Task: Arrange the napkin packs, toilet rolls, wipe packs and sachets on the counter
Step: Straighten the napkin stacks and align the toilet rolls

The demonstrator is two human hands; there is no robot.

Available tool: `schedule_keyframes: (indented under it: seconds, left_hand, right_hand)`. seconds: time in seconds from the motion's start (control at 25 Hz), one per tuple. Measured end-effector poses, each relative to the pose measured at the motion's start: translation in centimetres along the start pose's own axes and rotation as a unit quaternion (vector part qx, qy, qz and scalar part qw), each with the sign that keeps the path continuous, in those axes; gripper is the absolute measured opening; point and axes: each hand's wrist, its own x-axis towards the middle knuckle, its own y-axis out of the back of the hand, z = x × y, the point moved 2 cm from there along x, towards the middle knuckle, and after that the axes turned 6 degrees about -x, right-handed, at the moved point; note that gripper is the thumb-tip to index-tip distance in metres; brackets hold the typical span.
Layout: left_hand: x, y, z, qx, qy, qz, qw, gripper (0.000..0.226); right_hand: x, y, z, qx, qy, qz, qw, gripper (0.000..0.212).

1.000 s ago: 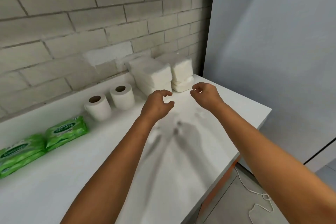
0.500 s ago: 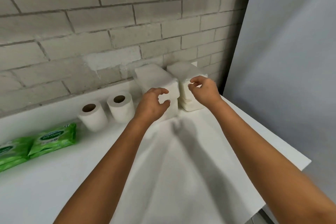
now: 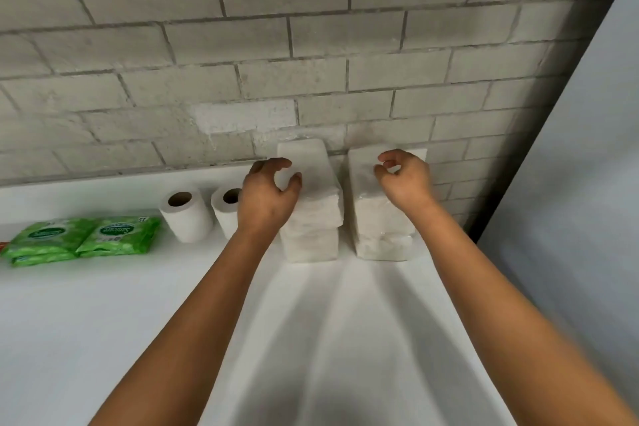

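Note:
Two stacks of white napkin packs stand against the brick wall, the left stack (image 3: 311,207) and the right stack (image 3: 377,221), with a narrow gap between them. My left hand (image 3: 266,199) hovers at the left stack's top left edge, fingers loosely curved with nothing in them. Over the top of the right stack is my right hand (image 3: 406,181), its fingers loosely curled and empty. Two upright toilet rolls (image 3: 185,214) (image 3: 224,209) stand left of the stacks. Green wipe packs (image 3: 119,235) (image 3: 45,242) lie further left. No sachets show.
The white counter (image 3: 103,322) runs along the grey brick wall (image 3: 242,45). A smooth grey panel (image 3: 570,183) closes off the right side beside the right stack. A small orange item (image 3: 2,245) peeks in at the far left edge.
Both hands have reached forward from above the counter to the tops of the two napkin stacks. The view has moved closer and turned to face the wall.

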Motion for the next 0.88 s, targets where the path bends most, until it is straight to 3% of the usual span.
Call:
schedule_keyframes:
  seconds: [0.08, 0.16, 0.32, 0.44, 0.52, 0.6, 0.72, 0.88]
  left_hand:
    - [1.3, -0.1, -0.7, -0.030, 0.049, 0.028, 0.998, 0.036]
    - [2.8, -0.7, -2.2, -0.065, 0.133, 0.009, 0.989, 0.042]
    - [4.9, -2.7, -5.8, -0.269, 0.286, -0.097, 0.914, 0.058]
    - [5.1, -4.5, -8.2, -0.397, 0.264, -0.136, 0.868, 0.050]
    - [4.7, -5.4, -9.2, -0.446, 0.257, -0.152, 0.844, 0.044]
    - [4.3, -6.3, -9.8, -0.469, 0.284, -0.177, 0.818, 0.068]
    - [4.3, -7.6, -10.5, -0.469, 0.299, -0.221, 0.801, 0.088]
    - [5.2, -8.4, -10.5, -0.485, 0.300, -0.231, 0.788, 0.070]
  right_hand:
    - [1.4, 0.5, 0.9, 0.003, -0.001, 0.008, 1.000, 0.024]
    - [2.7, 1.3, 1.8, 0.011, -0.019, 0.024, 0.999, 0.024]
    - [4.9, 2.9, 5.2, 0.047, -0.077, 0.046, 0.995, 0.032]
    - [5.2, 2.6, 8.4, 0.095, -0.143, 0.003, 0.985, 0.044]
    - [4.9, 0.8, 10.2, 0.179, -0.192, -0.083, 0.961, 0.052]
    - [4.4, -1.6, 11.5, 0.253, -0.227, -0.153, 0.928, 0.053]
    - [4.0, -4.2, 11.3, 0.276, -0.259, -0.163, 0.911, 0.043]
    - [4.8, -6.2, 10.4, 0.275, -0.240, -0.184, 0.913, 0.037]
